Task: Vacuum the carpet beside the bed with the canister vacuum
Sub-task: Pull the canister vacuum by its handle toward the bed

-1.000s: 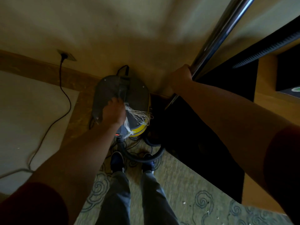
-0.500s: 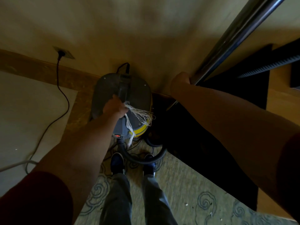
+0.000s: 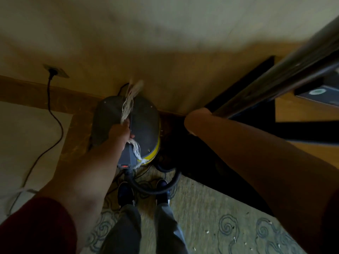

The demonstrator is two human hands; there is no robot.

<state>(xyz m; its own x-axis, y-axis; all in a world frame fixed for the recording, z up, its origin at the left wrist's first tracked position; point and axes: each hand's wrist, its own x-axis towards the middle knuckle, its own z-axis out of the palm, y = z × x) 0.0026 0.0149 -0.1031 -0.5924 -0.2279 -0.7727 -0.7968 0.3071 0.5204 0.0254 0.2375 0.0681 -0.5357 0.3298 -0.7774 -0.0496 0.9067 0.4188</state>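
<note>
The grey and yellow canister vacuum (image 3: pixel 145 129) stands against the wall in front of my feet. My left hand (image 3: pixel 120 132) grips its top handle, and frayed white strings (image 3: pixel 129 105) tied there fly up past the hand. My right hand (image 3: pixel 197 120) holds the metal wand (image 3: pixel 275 79), which rises to the upper right. The black hose (image 3: pixel 157 187) loops from the canister's front across my shoes. The patterned carpet (image 3: pixel 211 226) under me carries small white crumbs.
A black power cord (image 3: pixel 53 114) runs from a wall socket (image 3: pixel 56 71) down across the pale floor at left. Dark furniture (image 3: pixel 211 162) stands right of the canister, with a wooden surface (image 3: pixel 302 114) beyond it. The wall is directly ahead.
The white strings have swung from hanging right of my left hand to flying up over the canister. My left hand sits further along the handle. The wand has tilted a little lower.
</note>
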